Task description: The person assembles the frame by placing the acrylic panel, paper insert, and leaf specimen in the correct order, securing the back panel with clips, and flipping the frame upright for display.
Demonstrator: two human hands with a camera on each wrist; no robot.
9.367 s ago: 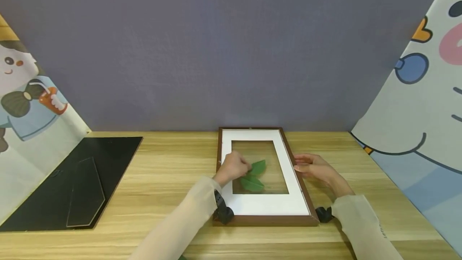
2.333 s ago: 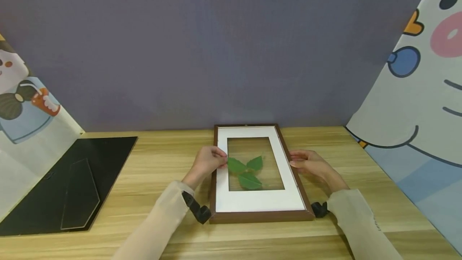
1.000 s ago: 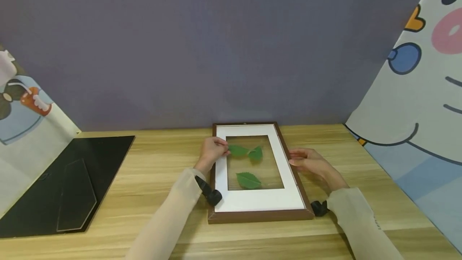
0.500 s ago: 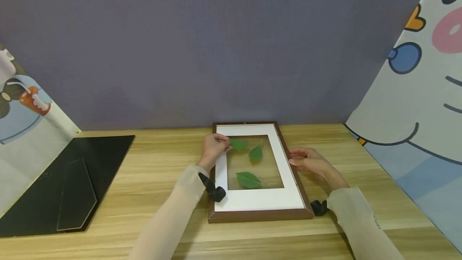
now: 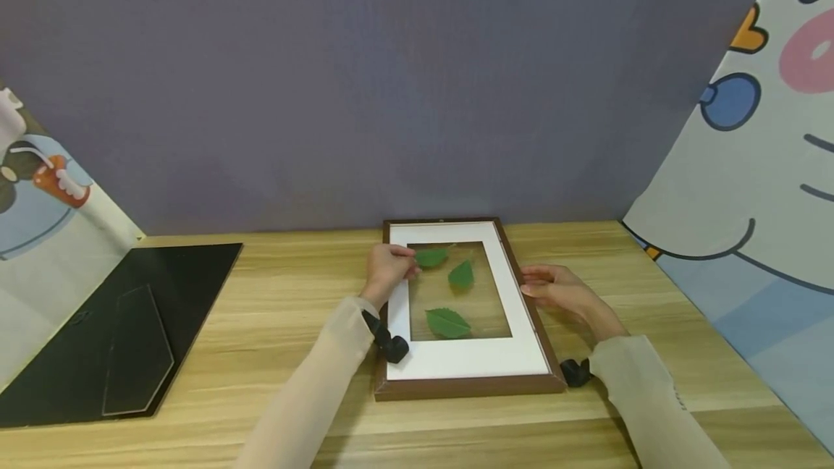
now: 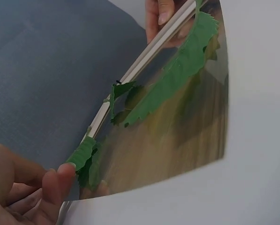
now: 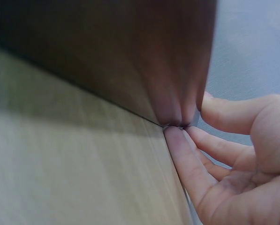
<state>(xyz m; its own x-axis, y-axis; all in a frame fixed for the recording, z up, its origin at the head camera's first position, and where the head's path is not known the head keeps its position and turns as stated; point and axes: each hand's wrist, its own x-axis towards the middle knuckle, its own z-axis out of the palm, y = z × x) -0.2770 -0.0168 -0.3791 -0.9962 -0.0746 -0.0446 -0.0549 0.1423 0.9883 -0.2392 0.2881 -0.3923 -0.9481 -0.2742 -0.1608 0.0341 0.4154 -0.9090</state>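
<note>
A brown picture frame (image 5: 472, 387) with a white mat (image 5: 465, 359) lies on the table. Three green leaves show in its clear window: an upper leaf (image 5: 431, 258), a middle leaf (image 5: 461, 276) and a lower leaf (image 5: 447, 323). My left hand (image 5: 387, 270) reaches over the frame's left side and pinches the left end of the upper leaf; in the left wrist view its fingertips (image 6: 67, 169) are right at that leaf (image 6: 83, 154). My right hand (image 5: 563, 292) touches the frame's outer right side, fingers fairly straight, their tips low along the side (image 7: 107, 61) in the right wrist view.
On the table's left lies a black backing board (image 5: 202, 295) with a fold-out stand (image 5: 139, 353). A grey wall (image 5: 391, 85) rises behind the frame's far edge. Cartoon-printed panels (image 5: 736, 187) flank the wooden table (image 5: 274, 382).
Over the last seconds, the leaves have spread apart in the window. My left hand has moved slightly up the frame, shifting the upper leaf away from the middle one. My right hand stays at the side.
</note>
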